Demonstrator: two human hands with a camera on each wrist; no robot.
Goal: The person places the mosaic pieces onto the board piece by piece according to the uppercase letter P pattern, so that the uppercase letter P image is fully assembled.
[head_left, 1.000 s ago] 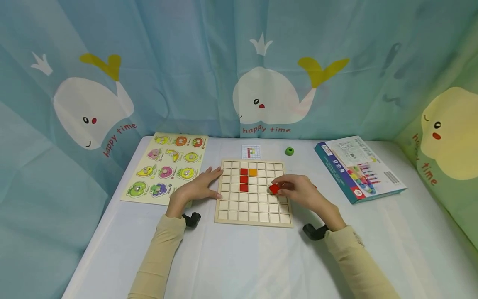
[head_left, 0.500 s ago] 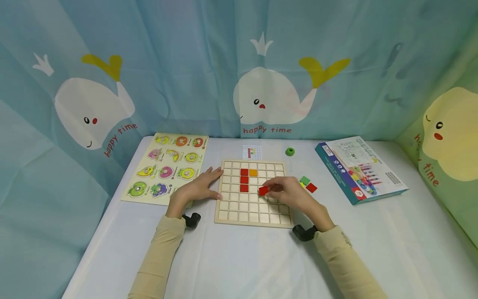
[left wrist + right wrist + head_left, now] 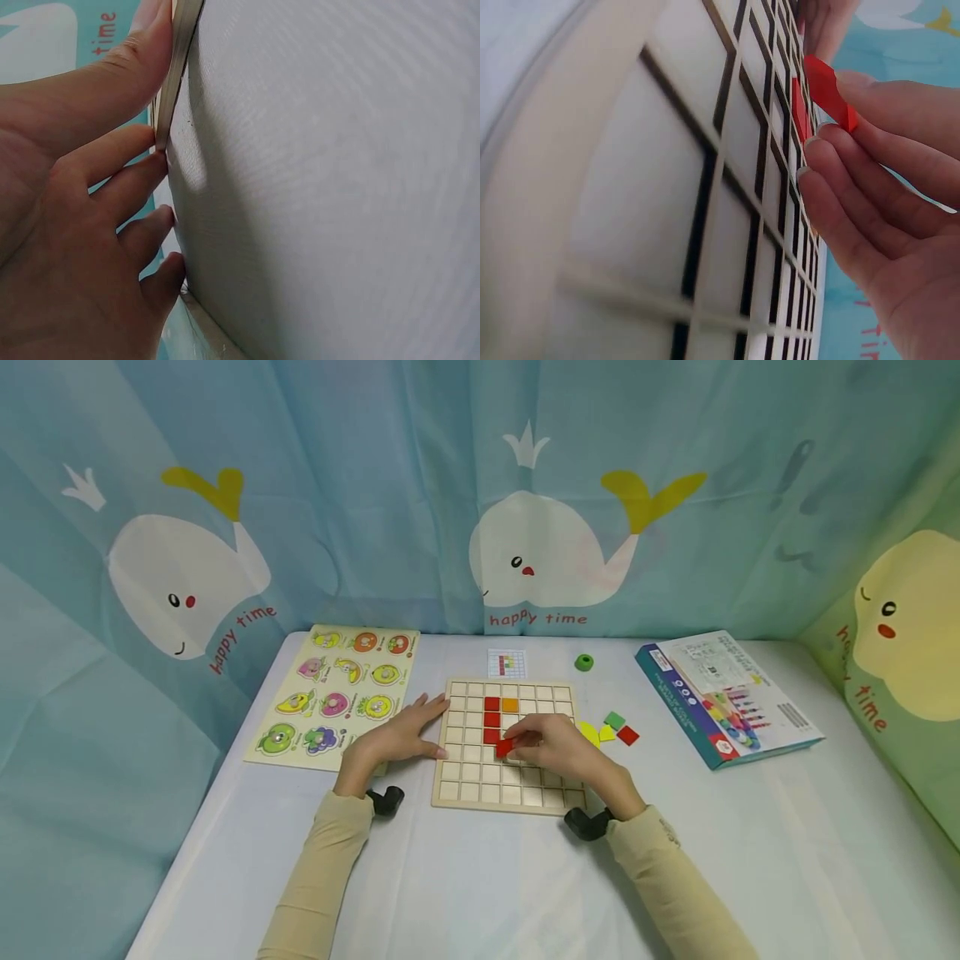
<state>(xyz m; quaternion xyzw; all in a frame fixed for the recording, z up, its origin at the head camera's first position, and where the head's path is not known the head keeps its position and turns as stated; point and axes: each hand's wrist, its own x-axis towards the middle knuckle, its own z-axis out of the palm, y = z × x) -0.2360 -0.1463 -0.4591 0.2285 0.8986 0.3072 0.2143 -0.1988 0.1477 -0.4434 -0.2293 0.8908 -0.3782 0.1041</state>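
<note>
And here's my right hand, holding a red square tile pinched between thumb and fingertips, tilted, just over the wooden grid board. It's right beside the bottom of a column of three red tiles, slightly nearer to me and to the right; whether it touches the board, I can't tell. An orange tile sits in the cell right of the top red one.

Over to my left hand: fingers spread wide, gripping nothing, thumb and fingers against the board's left edge.

Just off the board's right edge, on the white-covered table, lie yellow pieces, partly hidden by my right hand, plus a green tile and a loose red tile. Beyond the board, there's a small pattern card and a green bead. A fruit puzzle board lies out left, a printed box well right, and a blue whale-print curtain hangs behind it all.
</note>
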